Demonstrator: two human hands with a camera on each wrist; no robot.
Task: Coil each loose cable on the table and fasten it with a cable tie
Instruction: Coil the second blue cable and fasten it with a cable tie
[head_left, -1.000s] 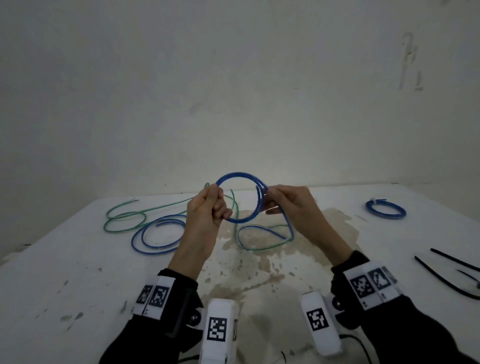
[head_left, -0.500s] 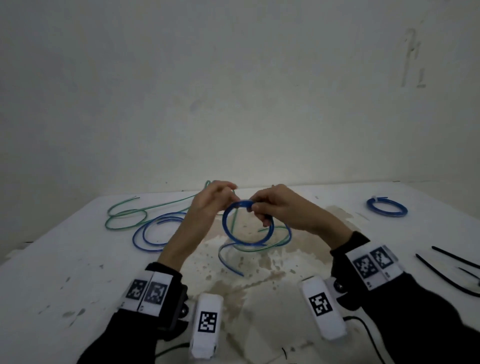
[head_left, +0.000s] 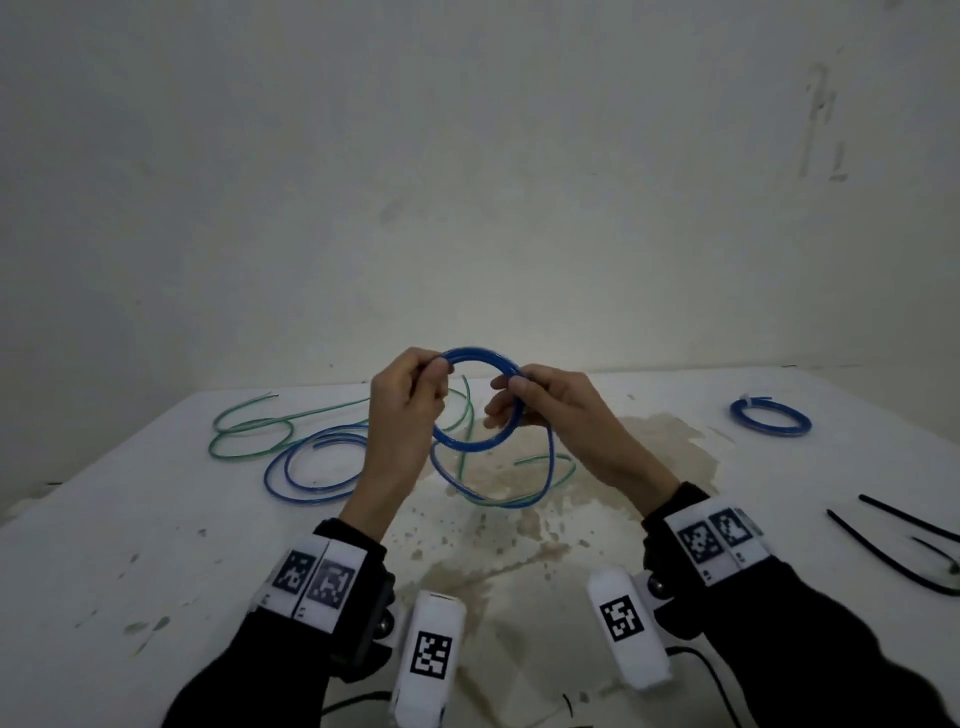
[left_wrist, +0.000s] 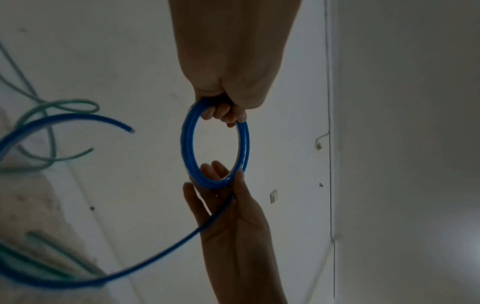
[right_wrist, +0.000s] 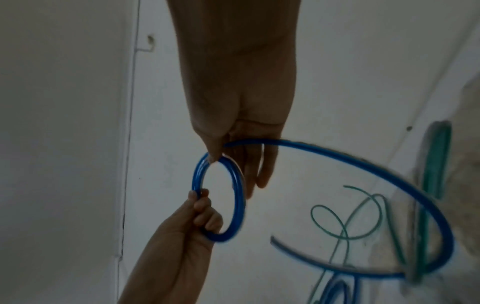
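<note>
- my left hand (head_left: 410, 400) grips the blue coil (head_left: 475, 442) above the table (head_left: 130, 545), fingers curled round its left side.
- my right hand (head_left: 550, 410) pinches the coil's right side with thumb and forefinger; the other fingers are loose.
- the coil's tail (head_left: 548, 467) hangs to the table among green cable (head_left: 249, 421).
- a tied coil (head_left: 770, 417) lies far right, black ties (head_left: 883, 551) nearer.

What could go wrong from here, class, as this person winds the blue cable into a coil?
1. The blue coil is untied, held only where the left hand and right hand pinch it; a slip may let it spring open.
2. Its loose tail runs over the green cable and might snag it.
3. The cable ties lie apart, so fetching one leaves a single grip.
</note>
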